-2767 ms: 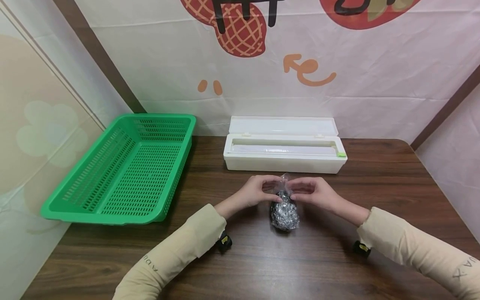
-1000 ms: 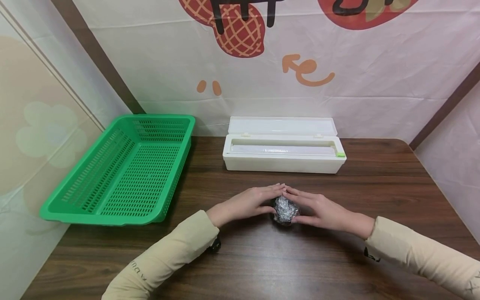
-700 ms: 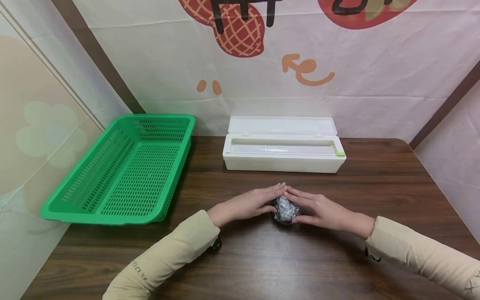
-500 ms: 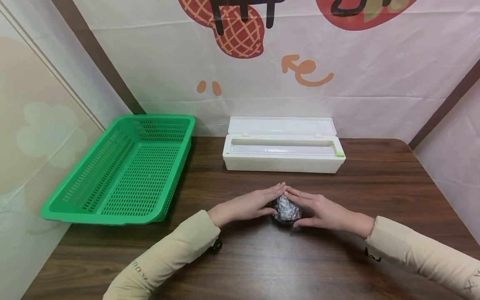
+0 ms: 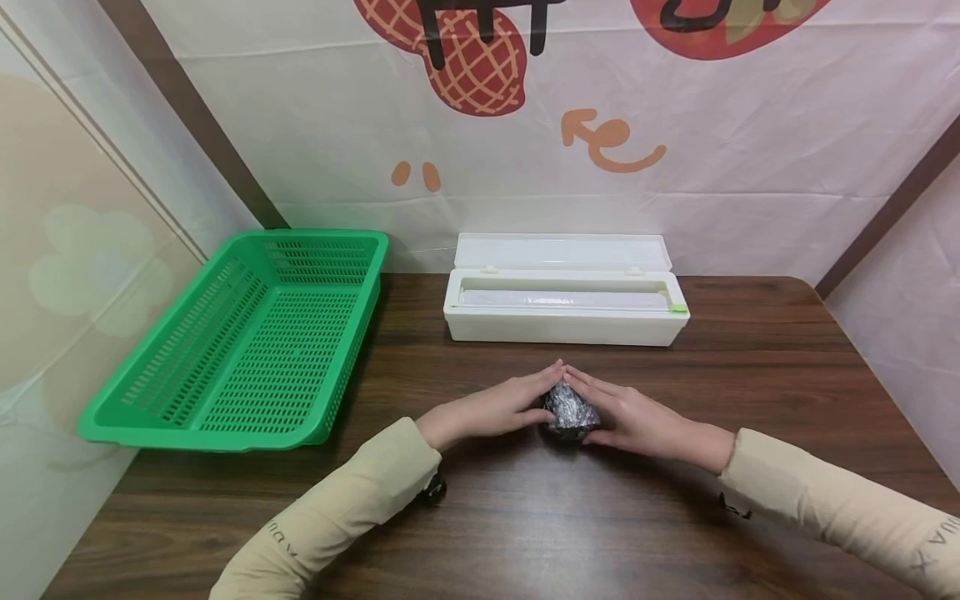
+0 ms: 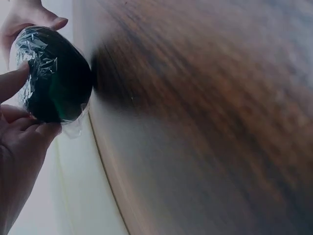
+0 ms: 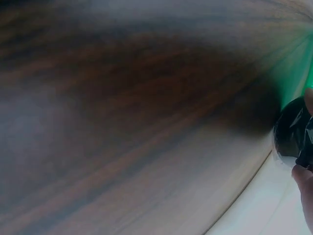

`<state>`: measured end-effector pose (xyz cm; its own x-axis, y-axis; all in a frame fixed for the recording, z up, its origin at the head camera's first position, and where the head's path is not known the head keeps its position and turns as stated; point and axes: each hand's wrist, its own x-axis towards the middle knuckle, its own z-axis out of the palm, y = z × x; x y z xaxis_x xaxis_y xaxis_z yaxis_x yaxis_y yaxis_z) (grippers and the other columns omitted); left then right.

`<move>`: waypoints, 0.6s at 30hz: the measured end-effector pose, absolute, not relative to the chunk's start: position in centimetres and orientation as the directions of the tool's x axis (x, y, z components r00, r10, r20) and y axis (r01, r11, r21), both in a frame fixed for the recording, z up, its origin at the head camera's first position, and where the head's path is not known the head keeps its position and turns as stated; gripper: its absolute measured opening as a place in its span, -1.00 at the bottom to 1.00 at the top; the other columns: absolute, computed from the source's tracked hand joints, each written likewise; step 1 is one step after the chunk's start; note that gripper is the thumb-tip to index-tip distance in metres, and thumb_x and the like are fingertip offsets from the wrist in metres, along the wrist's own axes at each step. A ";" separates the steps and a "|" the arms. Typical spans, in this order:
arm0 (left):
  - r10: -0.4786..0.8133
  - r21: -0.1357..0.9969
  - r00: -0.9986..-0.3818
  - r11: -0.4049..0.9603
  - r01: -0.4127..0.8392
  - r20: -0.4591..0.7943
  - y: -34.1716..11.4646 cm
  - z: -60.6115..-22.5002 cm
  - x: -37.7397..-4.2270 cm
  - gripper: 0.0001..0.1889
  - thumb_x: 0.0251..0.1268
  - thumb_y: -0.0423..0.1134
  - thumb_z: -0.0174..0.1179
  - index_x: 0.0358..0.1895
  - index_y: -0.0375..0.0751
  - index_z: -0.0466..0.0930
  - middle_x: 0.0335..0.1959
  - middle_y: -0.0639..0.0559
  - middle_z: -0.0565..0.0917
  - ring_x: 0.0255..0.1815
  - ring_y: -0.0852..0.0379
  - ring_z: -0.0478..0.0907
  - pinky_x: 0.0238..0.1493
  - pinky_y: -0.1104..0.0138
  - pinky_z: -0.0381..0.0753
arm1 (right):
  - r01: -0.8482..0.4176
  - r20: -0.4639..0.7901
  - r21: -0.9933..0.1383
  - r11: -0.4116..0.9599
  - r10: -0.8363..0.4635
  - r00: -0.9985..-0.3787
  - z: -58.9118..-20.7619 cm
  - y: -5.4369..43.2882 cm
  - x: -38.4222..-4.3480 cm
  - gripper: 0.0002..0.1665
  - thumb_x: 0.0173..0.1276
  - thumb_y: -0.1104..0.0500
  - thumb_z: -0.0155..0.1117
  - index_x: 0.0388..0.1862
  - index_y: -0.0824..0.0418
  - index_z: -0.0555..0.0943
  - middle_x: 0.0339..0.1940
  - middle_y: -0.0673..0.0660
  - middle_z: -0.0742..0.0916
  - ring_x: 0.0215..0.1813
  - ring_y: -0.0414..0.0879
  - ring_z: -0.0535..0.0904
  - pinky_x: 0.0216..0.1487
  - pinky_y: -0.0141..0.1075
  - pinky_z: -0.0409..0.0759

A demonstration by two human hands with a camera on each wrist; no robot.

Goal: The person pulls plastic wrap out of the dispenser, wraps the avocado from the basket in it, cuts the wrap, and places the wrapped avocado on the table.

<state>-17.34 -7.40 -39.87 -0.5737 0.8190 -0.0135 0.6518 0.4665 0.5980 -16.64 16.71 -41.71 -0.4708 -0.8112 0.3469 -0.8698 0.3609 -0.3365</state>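
Observation:
A dark oval thing wrapped in crinkled cling film [image 5: 572,412] sits on the wooden table, between both hands. My left hand [image 5: 498,410] holds its left side, thumb in front and fingers over the far side. From the right, my right hand [image 5: 641,423] holds it the same way; the fingertips of both hands meet above its far end. Up close in the left wrist view, the wrapped thing [image 6: 61,81] looks smooth and blackish green, with a loose flap of film. Only part of it [image 7: 289,132] shows at the right wrist view's edge.
Behind the hands stands a white cling film dispenser box [image 5: 566,327] with its lid raised and a roll inside. A green perforated plastic basket [image 5: 352,350] is at the left of the table [image 5: 525,533]. A printed cloth hangs behind.
The hands first pinched gathered film at the thing's far end; since then they have lowered and closed round it, pressing the film down. Lately the thing has turned slightly and the right thumb has shifted.

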 end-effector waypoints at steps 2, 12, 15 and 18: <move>0.818 0.611 -0.575 0.458 0.646 -0.005 -7.4 -40.0 -17.5 -0.33 0.38 -0.19 -0.04 0.40 -0.35 -0.13 0.42 -0.26 -0.09 0.42 -0.03 -0.07 0.36 0.25 -0.01 | -0.870 0.356 -0.333 0.364 -0.805 -0.474 -41.7 16.5 -16.8 -0.02 -0.10 0.26 0.48 0.30 0.44 0.23 0.29 0.37 0.34 0.17 0.18 0.42 0.05 -0.17 0.48; 0.804 0.688 -0.593 0.406 0.602 0.045 -7.4 -39.9 -17.7 -0.39 0.36 -0.25 -0.02 0.37 -0.41 -0.01 0.38 -0.30 0.05 0.38 -0.08 0.04 0.35 0.22 0.06 | -0.829 0.356 -0.434 0.352 -0.778 -0.517 -41.3 16.4 -17.3 -0.09 -0.09 0.23 0.49 0.26 0.44 0.30 0.20 0.36 0.45 0.14 0.16 0.46 0.04 -0.12 0.49; 0.796 0.720 -0.603 0.391 0.573 0.047 -7.5 -39.8 -17.8 -0.43 0.38 -0.26 -0.04 0.36 -0.42 0.03 0.36 -0.29 0.11 0.37 -0.07 0.09 0.34 0.23 0.09 | -0.797 0.341 -0.499 0.340 -0.768 -0.541 -41.2 16.4 -17.4 -0.12 -0.06 0.22 0.48 0.25 0.42 0.33 0.16 0.33 0.51 0.11 0.11 0.49 -0.01 -0.18 0.53; 0.785 0.758 -0.618 0.375 0.534 0.047 -7.6 -39.7 -17.9 -0.48 0.41 -0.27 -0.09 0.34 -0.41 0.07 0.35 -0.24 0.16 0.36 -0.03 0.13 0.33 0.26 0.11 | -0.735 0.313 -0.596 0.324 -0.749 -0.584 -40.9 16.4 -17.5 -0.18 -0.01 0.22 0.46 0.23 0.42 0.35 0.10 0.32 0.56 0.06 0.03 0.52 -0.07 -0.29 0.56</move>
